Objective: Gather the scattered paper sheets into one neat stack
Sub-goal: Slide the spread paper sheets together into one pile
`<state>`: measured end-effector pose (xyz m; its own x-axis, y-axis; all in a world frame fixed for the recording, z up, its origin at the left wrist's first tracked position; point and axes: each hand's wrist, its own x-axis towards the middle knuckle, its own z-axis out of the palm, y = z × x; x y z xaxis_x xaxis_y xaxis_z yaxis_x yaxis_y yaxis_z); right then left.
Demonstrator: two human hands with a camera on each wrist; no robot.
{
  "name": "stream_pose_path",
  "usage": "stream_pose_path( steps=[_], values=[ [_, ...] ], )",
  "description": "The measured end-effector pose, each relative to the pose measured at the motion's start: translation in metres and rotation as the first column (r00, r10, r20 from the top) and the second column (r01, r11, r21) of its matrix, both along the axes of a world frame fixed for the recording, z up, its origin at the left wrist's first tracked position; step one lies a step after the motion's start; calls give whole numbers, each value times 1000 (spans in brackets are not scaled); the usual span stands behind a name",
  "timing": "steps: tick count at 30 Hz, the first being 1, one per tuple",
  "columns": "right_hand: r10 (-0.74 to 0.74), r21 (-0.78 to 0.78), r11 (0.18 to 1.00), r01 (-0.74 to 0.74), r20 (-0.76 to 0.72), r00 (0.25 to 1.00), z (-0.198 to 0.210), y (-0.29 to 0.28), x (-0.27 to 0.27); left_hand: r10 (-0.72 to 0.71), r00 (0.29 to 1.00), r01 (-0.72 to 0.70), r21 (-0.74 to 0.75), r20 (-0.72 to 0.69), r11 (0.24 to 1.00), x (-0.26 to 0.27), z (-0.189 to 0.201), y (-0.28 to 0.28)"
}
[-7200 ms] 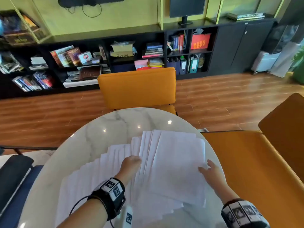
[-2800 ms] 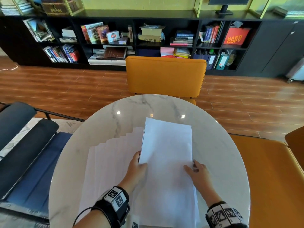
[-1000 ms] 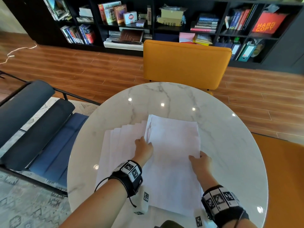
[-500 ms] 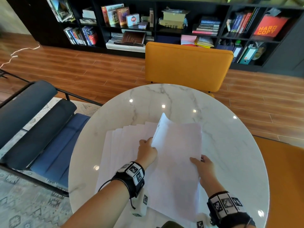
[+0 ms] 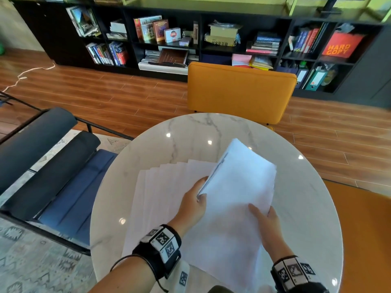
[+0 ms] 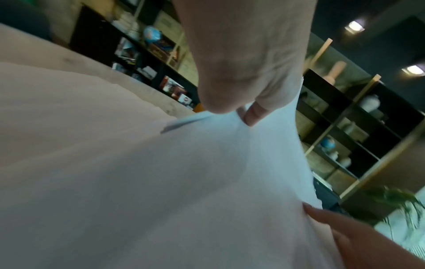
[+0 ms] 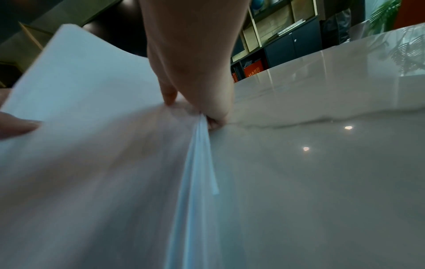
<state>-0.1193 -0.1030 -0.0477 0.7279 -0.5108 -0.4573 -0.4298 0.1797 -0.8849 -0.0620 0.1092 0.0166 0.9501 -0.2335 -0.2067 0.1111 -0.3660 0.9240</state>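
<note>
Table (image 5: 306, 197): right wrist view shows stack (image 7: 92, 127) edge pinched.

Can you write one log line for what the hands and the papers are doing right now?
left hand: grips paper stack's left edge | right hand: grips right edge | stack: far end raised | fanned sheets: flat on marble table

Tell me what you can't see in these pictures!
- Head view: the left hand fingers, tucked under the lifted stack.
- Head view: how many fanned sheets lie there; the stack covers some.
- Left wrist view: sheet edges, blurred.
- Right wrist view: the right hand fingertips, behind paper.
</note>
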Motion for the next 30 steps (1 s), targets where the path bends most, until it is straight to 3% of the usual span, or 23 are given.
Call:
stream_pose_path(
  steps=[3, 7, 17, 23, 26, 30],
  values=[
    [24, 122, 992, -29, 47, 999, 5, -7, -7, -7, 995, -7, -128, -104, 992, 1, 14, 10],
    [121, 234, 962, -141, 96, 988, 13, -12, -16, 21, 976, -62, -187, -217, 980, -3, 19, 17],
    [206, -66, 976, -208, -34, 978, 3, 5, -7, 141, 929, -147, 8, -342, 989, -5, -14, 37],
    [226, -230, 938, -258, -153, 962, -9, 7, 9, 252, 951, -194, 289, -179, 937, 13, -33, 42],
    [204, -259, 934, -245, -176, 963, -7, 11, 16, 291, 924, -221, 276, -246, 935, 21, -34, 38],
    [184, -256, 940, -228, -183, 966, -1, 18, 25, 240, 907, -148, 272, -346, 951, 29, -45, 34]
  ],
)
